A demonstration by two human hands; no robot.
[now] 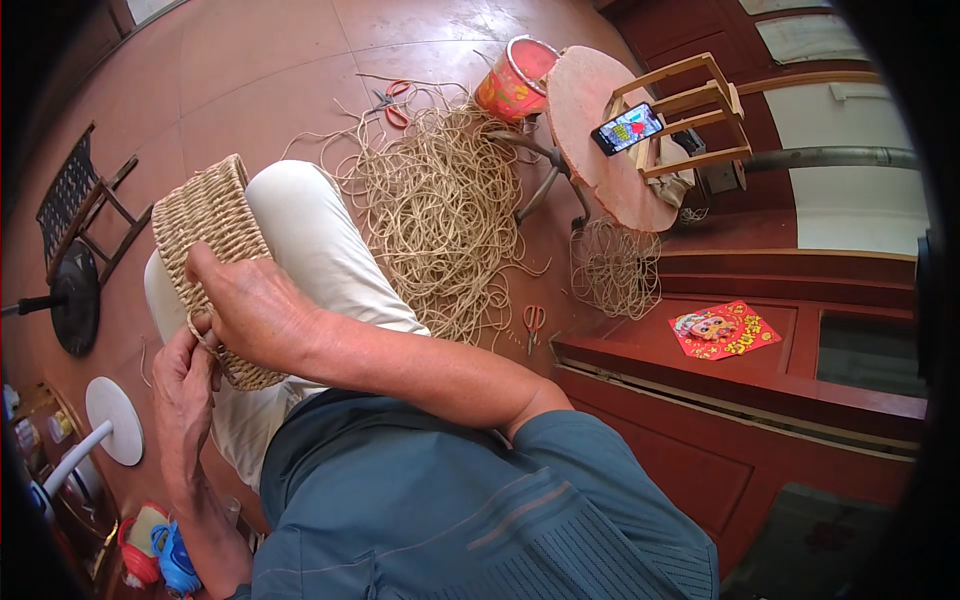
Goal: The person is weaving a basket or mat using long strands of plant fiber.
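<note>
A tan woven basket [205, 215] lies tilted across my lap, against my left side. My right hand [258, 305] reaches over it, its fingers closed at the basket's near left edge. Just below, my left hand [183, 370] pinches at the same edge, with the fingertips of both hands close together. A short piece of cord [194, 325] shows between them; the fingers partly hide it. A large loose heap of similar tan cord [435, 215] spreads over the floor beyond my knee.
Red-handled scissors [393, 103] lie by the heap; another pair [533, 325] lies nearer. A red bucket [515, 85] stands by a round stool [580, 120] bearing a phone [627, 128] and wooden frame [700, 110]. A dark folding chair [85, 200] is at left.
</note>
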